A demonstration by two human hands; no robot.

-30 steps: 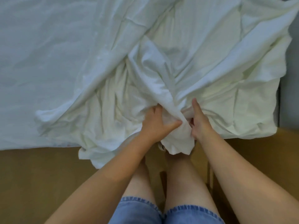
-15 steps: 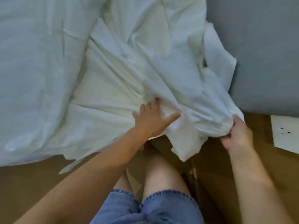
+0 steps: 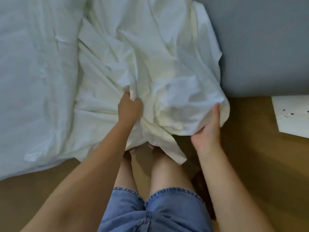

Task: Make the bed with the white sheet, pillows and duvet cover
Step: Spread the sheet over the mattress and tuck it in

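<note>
Across the frame's middle, both hands clamp the crumpled white cotton sheet (image 3: 150, 67): left hand (image 3: 129, 108) bunching folds, right hand (image 3: 208, 129) apparently cupping its corner.

I stand on a brown wooden floor (image 3: 260, 164). A grey wall (image 3: 260, 47) is in front of me on the right. A white board with small dark holes (image 3: 292, 114) lies on the floor by the wall.

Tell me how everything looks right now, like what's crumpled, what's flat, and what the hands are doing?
White sheet: crumpled, bunched at the bed's edge, one corner hanging over the floor.
Duvet: spread fairly flat, lightly wrinkled.
Left hand: closed on a fold of the sheet.
Right hand: gripping the sheet's bunched corner from below.
White paper: lying flat on the floor.
</note>
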